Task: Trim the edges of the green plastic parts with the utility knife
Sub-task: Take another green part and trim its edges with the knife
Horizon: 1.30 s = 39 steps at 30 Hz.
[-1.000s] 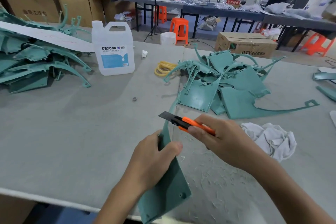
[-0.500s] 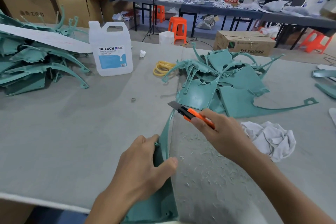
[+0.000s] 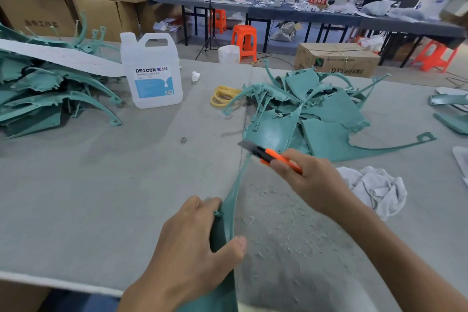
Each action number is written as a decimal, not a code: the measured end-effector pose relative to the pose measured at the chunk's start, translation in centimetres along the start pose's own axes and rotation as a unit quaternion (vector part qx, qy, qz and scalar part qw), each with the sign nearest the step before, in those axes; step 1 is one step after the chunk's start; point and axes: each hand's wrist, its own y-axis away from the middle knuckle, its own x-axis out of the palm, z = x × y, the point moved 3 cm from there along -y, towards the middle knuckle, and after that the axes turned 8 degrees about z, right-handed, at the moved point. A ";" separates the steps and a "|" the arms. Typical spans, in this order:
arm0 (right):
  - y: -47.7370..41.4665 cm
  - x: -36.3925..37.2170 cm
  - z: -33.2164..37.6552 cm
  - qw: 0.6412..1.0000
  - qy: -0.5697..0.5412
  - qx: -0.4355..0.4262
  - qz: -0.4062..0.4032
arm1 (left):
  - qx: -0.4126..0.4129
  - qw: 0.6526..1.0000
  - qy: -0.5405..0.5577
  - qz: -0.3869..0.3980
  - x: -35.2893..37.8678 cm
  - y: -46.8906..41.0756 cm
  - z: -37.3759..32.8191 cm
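Left hand (image 3: 192, 243) grips green part (image 3: 224, 225) on edge, thin curved arm tapering toward utility knife (image 3: 268, 154) gripped in right hand (image 3: 311, 180), blade out.

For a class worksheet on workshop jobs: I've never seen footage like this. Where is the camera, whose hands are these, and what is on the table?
There is no machine here. A person wears one camera on the head, and it looks forward and down at their own two hands. The left hand grips a green part. The right hand holds an orange knife with its blade out, near the part's far end. On the grey table lie a left pile and a right pile of green parts, a white jug, yellow bands, a rag and thin shavings.
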 end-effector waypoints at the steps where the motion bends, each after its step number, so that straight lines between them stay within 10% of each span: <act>1: -0.9 -0.3 -1.0 0.999 0.030 0.025 -0.008 | 0.009 1.000 0.007 -0.001 -0.1 0.3 -0.1; 19: 0.8 0.5 0.8 0.989 -0.141 -0.042 0.025 | 0.034 0.999 0.018 -0.022 -0.9 0.8 0.6; 23: -1.9 0.0 -2.5 0.997 -0.032 0.070 -0.010 | 0.061 0.966 0.252 0.008 -0.4 1.1 0.8; 29: -0.8 0.5 0.7 0.943 -0.321 0.038 -0.078 | -0.097 0.872 0.476 0.064 1.2 -1.9 1.1; 39: 2.8 2.0 5.7 0.989 -0.068 -0.059 0.114 | -0.014 0.955 0.296 -0.028 0.2 0.0 1.7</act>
